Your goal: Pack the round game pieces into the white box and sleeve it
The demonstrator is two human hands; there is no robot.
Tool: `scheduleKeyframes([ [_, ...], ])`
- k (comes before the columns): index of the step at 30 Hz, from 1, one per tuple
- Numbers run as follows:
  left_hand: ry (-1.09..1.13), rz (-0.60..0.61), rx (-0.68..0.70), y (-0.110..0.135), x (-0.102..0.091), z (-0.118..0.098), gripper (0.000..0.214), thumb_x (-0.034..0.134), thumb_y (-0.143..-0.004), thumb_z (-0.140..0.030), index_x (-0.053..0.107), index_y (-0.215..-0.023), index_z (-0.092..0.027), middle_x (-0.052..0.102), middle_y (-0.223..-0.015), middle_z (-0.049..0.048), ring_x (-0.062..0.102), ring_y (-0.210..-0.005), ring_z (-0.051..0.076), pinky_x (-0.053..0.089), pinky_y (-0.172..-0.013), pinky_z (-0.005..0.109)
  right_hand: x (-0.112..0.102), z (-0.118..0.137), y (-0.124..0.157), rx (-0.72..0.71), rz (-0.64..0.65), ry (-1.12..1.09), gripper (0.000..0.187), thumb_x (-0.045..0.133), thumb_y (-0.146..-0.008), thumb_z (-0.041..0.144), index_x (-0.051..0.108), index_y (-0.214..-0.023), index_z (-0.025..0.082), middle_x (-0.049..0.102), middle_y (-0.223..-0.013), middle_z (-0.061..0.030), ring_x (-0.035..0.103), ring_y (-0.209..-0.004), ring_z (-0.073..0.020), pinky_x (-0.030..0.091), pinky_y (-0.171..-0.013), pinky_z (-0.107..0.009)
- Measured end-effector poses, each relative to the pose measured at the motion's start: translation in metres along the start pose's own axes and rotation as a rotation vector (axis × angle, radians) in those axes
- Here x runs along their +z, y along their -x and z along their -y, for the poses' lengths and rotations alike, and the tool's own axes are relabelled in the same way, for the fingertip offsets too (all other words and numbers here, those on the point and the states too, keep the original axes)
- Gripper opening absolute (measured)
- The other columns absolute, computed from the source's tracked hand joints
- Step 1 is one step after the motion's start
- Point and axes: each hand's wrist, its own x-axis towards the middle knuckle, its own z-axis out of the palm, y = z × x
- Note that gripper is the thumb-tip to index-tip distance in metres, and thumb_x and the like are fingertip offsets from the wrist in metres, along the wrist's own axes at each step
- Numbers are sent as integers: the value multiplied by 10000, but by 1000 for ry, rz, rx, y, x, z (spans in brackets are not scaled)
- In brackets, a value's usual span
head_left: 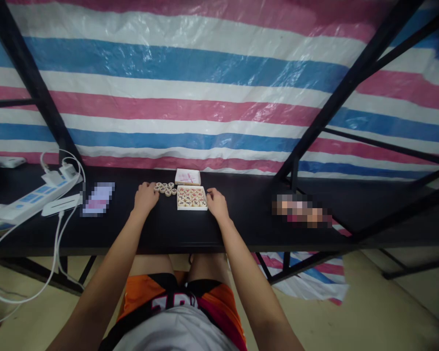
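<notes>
Round xiangqi pieces with red and black characters fill a small white box (192, 206) on the black table. A loose cluster of xiangqi pieces (164, 188) lies just left of the box. My left hand (146, 198) rests palm down beside this cluster, fingers loosely bent and the fingertips at its left edge; no piece shows clearly in its grasp. At the box's right side is my right hand (217, 203), fingers slightly apart, the tips touching or very near the box wall. Behind the box lies its white lid (188, 177) with a pink print.
A white power strip (36, 197) with plugs and cables occupies the table's left side, near a white device (62, 204) and a blurred phone-like object (98, 199). A pixelated item (302, 210) lies at right. Black metal posts and a striped plastic sheet (190, 107) stand behind.
</notes>
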Motion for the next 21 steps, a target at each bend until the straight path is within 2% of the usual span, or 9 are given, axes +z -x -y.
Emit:
scheduleKeyframes([
  [2, -8, 39, -55, 0, -2, 6, 358, 462, -853, -235, 558, -1187, -150, 542, -1177, 182, 512, -1052, 328, 446, -838, 416, 0, -1, 0, 10, 53, 14, 233, 433, -851, 211, 622, -988, 212, 663, -917, -68, 603, -819, -189, 434, -755, -279],
  [6, -45, 102, -71, 3, -4, 5, 340, 440, -854, -211, 560, -1155, -111, 574, -1123, 210, 521, -1047, 360, 443, -825, 456, -2, 3, 0, 18, 100, 22, 226, 422, -879, 239, 628, -969, 219, 680, -929, -73, 619, -816, -194, 423, -723, -265],
  [11, -68, 103, -81, 3, -7, 1, 301, 462, -828, -216, 588, -1093, -150, 613, -1066, 187, 557, -1024, 347, 458, -796, 431, -4, 5, 0, 9, 115, 18, 242, 411, -892, 252, 627, -994, 216, 688, -947, -70, 629, -850, -197, 423, -742, -262],
  [15, -38, 68, -66, 3, -9, -2, 260, 502, -811, -270, 608, -1026, -170, 637, -1010, 153, 598, -921, 303, 464, -751, 382, -3, 3, -1, 5, 119, -1, 241, 416, -892, 255, 636, -986, 221, 694, -933, -65, 634, -850, -196, 427, -758, -262],
  [18, 131, 27, 70, 3, -8, -11, 236, 528, -825, -342, 608, -985, -188, 646, -976, 106, 602, -870, 240, 457, -733, 321, -3, 2, 0, 11, 115, -15, 255, 406, -895, 261, 641, -987, 219, 689, -917, -67, 628, -850, -204, 437, -771, -279],
  [21, 323, 19, 316, 6, -4, -24, 215, 550, -833, -380, 608, -928, -196, 641, -922, 60, 588, -834, 200, 447, -736, 297, -4, 6, 1, -63, -13, -18, 294, 417, -885, 266, 603, -1094, 172, 642, -1033, -114, 606, -882, -217, 455, -808, -320],
])
